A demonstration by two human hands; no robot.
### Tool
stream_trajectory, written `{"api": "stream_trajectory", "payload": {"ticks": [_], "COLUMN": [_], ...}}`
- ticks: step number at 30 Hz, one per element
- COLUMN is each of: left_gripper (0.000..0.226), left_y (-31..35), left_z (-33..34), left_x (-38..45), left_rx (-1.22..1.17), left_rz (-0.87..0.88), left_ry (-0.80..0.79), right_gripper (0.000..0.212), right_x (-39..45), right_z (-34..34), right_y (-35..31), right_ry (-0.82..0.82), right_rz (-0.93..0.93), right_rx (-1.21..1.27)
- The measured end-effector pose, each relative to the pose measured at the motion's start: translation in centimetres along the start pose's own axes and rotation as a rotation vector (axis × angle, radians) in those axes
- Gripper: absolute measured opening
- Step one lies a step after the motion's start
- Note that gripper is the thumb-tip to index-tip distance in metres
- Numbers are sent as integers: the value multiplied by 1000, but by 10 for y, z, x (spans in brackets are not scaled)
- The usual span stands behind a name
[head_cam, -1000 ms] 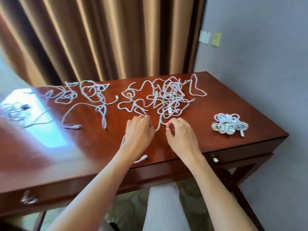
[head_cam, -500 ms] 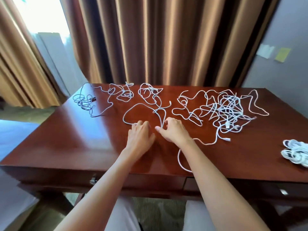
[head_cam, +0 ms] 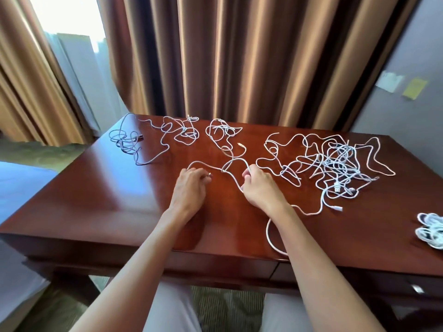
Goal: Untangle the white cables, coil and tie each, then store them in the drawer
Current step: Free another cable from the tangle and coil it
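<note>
Right hand (head_cam: 260,188) now farther right — white cable (head_cam: 230,164) pinched.

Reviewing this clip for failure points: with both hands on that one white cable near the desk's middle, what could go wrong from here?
1. The held cable runs back into a loose tangle; pulling with the right hand and left hand may tighten a knot.
2. A cable loop reaches the desk front edge beside the right forearm; it could be dragged off.
3. The big pile lies close; strands may snag.
</note>
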State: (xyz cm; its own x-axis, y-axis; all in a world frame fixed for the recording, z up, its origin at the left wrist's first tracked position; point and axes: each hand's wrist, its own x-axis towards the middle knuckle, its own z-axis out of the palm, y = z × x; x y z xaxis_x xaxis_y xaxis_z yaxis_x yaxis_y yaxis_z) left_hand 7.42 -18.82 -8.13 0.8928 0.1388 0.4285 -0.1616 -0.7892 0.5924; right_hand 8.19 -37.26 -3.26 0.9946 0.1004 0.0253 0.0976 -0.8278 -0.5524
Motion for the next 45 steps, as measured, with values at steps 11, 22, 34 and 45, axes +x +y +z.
{"api": "stream_trajectory", "payload": {"ticks": [11,22,34,45], "left_gripper": [15,19,13,18], "left_y": [79,110,80,82], "left_z": [-85,-120,-124,-94], "left_x": [-28,-53,-61,-74], "left_rx": [-579,-1142,-1083,-404], "left_rz": [30,-155,-292,80], "left_ry": [-73,-303,-38,21], "right_gripper": [28,19,25,23], "right_x": [-65,-100,-107,-99], "right_z": [-44,-19,4,4], "right_y": [-20,-48,-55,-74], "right_ry": [152,-173,55,127], "right_rz": [-139,-434,-391,-185], "right_rx": [29,240,1272,1420]}}
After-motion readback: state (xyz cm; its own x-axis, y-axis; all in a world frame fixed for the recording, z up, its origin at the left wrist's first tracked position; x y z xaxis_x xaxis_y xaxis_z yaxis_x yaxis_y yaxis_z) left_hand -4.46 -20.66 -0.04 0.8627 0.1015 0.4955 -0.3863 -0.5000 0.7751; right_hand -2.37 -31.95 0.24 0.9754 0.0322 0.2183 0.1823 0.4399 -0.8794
